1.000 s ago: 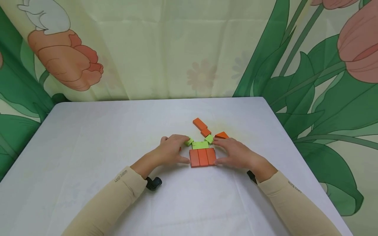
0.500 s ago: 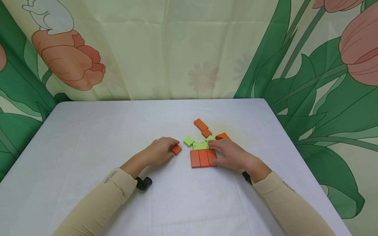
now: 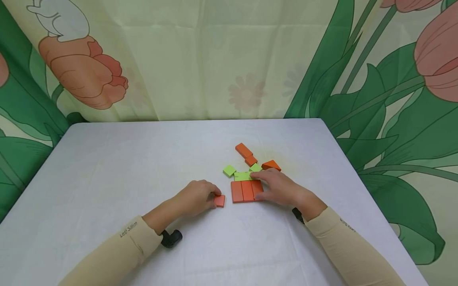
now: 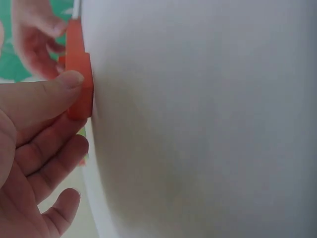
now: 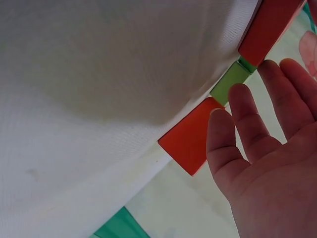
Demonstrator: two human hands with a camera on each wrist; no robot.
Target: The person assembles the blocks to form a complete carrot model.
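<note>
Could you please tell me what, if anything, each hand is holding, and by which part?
The left hand pinches a small orange-red block by its left end, thumb on its near side. The right hand shows no grip.

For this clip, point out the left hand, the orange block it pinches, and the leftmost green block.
Left hand (image 3: 196, 198): head view, back of the hand.
Orange block (image 3: 220, 201): head view, exposed top face.
Leftmost green block (image 3: 229, 170): head view, middle of the top face.
</note>
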